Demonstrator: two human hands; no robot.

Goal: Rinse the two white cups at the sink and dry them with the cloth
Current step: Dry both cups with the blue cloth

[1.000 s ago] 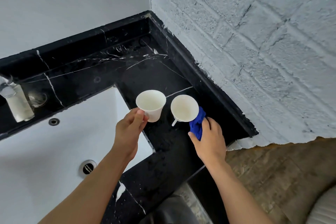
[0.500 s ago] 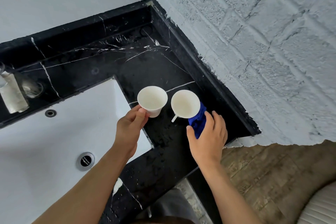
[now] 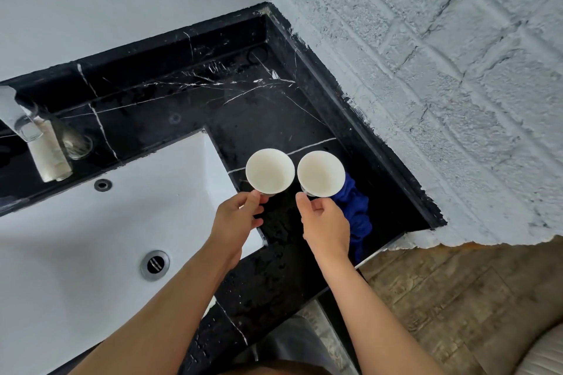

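I have the left hand (image 3: 236,221) pinched on the near side of the left cup (image 3: 270,170), thumb and forefinger closed on what looks like its handle, the other fingers curled under; the cup sits just beyond the fingertips, mouth up, over the black marble counter (image 3: 189,106) right at the sink's corner; whether it rests on the stone or hangs clear of it I cannot tell. My right hand (image 3: 326,224) is closed the same way on the near side of the right cup (image 3: 320,173), thumb on the handle, fingers folded beneath; that cup also stands just past the fingertips, mouth up, its rim almost touching the other cup's rim; both look empty inside. The blue cloth (image 3: 355,207) lies bunched on the counter just to the outer side of my right hand, partly tucked under the right cup and trailing back towards the counter's front edge. The white sink (image 3: 76,222) spreads out to the left of my left hand, its drain (image 3: 155,264) beside the left forearm; the tap (image 3: 21,119) is well off beyond it to the left.
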